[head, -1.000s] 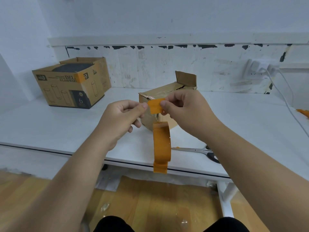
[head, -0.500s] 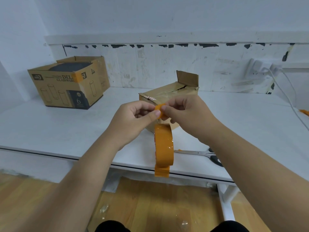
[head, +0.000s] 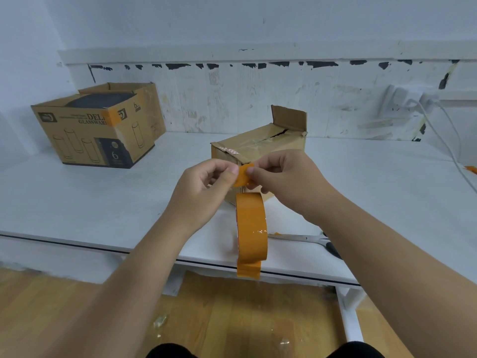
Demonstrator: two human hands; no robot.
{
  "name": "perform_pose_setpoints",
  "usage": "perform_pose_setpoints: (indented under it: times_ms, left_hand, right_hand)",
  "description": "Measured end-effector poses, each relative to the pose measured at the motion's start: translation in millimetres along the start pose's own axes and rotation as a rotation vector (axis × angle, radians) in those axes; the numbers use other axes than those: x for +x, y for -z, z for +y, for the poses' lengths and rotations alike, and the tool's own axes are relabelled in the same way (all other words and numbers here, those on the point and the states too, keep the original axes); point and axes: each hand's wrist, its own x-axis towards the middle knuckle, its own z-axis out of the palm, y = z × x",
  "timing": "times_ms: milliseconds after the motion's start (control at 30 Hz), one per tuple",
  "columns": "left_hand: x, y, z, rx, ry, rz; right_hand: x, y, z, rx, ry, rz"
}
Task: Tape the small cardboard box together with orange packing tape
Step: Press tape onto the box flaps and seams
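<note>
While the left hand (head: 206,186) and the right hand (head: 285,174) meet in mid-air, each pinching the free end of the orange tape (head: 242,177) between thumb and fingertips, the tape roll (head: 251,228) hangs on edge below them, just in front of the small cardboard box (head: 258,151). That box sits on the white table (head: 103,202) with one rear flap standing up. Left of the box and well apart stands a larger glassware carton (head: 98,125); scissors (head: 309,240) lie near its front right.

Scissors (head: 313,240) handles (and small box (head: 260,148) front) behind right forearm.
</note>
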Motion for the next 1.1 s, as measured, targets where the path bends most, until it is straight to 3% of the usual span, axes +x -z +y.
perform_pose_setpoints:
  times_ms: [133, 233, 533, 1100]
  left_hand:
    - [1.4, -0.5, -4.2, -0.046, -0.016, -0.02]
    - [5.2, -1.3, -6.0, 0.059, -0.077, 0.035]
    - [11.2, -0.8, -13.0, 0.268, -0.132, -0.033]
    - [10.3, 2.7, -24.2, 0.152, -0.08, -0.066]
  right_hand:
    - [0.8, 1.3, 1.1, -0.005, -0.007, 0.007]
    - [0.2, 0.2, 0.7, -0.048, 0.019, 0.02]
    - [3.6, -3.9, 10.5, -0.353, 0.148, 0.136]
    - [7.3, -6.4, 14.0, -0.375, 0.21, 0.092]
